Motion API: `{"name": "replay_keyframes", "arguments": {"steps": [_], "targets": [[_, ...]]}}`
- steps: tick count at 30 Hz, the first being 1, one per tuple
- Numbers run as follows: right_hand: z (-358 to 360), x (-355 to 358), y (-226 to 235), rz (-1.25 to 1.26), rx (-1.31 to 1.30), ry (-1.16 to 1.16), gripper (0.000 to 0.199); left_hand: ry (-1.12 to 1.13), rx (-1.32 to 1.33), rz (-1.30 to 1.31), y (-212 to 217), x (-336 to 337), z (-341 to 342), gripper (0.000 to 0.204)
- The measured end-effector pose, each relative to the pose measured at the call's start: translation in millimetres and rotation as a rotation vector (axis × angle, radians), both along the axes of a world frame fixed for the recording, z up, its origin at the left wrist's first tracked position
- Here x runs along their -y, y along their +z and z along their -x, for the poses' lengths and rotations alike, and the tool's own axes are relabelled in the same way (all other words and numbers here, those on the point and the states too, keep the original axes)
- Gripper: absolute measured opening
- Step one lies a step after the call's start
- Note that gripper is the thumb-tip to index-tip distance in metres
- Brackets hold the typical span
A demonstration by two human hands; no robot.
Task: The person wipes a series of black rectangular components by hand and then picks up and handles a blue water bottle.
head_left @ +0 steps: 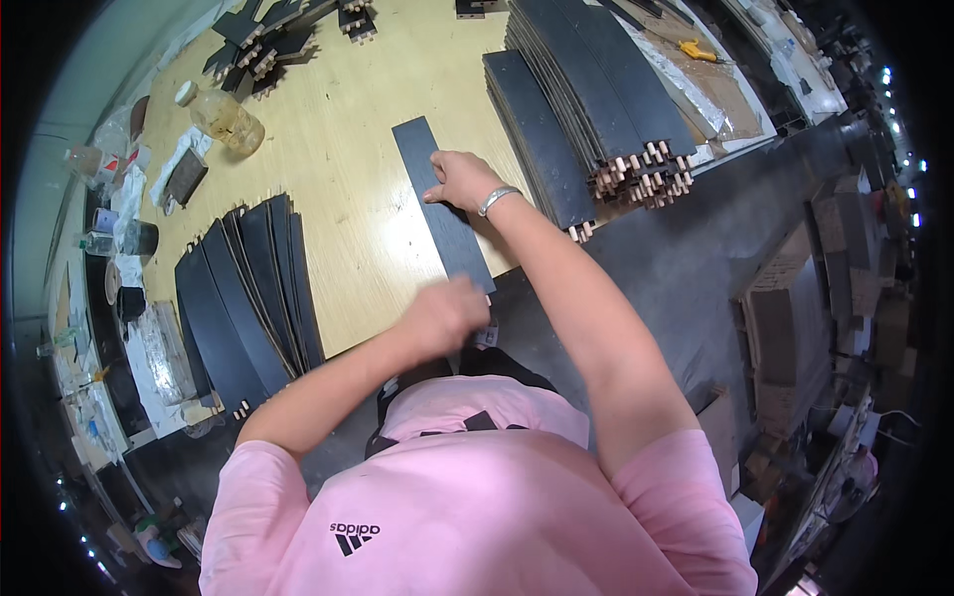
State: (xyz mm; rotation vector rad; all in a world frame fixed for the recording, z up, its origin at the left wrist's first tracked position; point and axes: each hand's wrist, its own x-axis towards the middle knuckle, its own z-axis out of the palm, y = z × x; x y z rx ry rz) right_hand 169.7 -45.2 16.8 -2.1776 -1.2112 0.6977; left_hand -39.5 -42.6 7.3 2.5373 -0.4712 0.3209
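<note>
A long, narrow dark board (460, 253) lies on the pale wooden table, one end at the table's front edge. My right hand (465, 181), with a silver bracelet at the wrist, grips this board near its middle, thumb and fingers bent over it. By the board's near end is my left hand (444, 316), smeared by motion so that its fingers cannot be made out. A small light peg shows at that near end.
Stacked dark boards (596, 84) with wooden pegs in their ends stand at right; more boards (243, 288) lie at left. Dark pieces (263, 45) are heaped at the back. A bottle (227, 121), a dark block (187, 179) and a yellow tool (699, 51) lie farther off.
</note>
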Motion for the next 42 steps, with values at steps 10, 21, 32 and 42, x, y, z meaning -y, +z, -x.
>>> {"name": "replay_keyframes", "arguments": {"steps": [10,21,32,42], "targets": [[81.9,63.4,42.3,0.144,0.333,-0.061,0.078,0.652,0.025,0.486,32.6,-4.1,66.1,0.008],[138.9,155.3,7.7,-0.452,-1.374,-0.667,0.017,0.894,0.083,0.647,16.4,-61.9,25.3,0.003],[162.4,187.4,-0.3,-0.23,-1.528,-0.863,0.041,0.938,0.105,0.067,-1.5,-114.1,-67.2,0.01],[168.0,187.6,-2.3,-0.309,-1.689,-0.78,0.068,0.541,-0.052,0.05,5.1,-44.7,-33.0,0.003]]}}
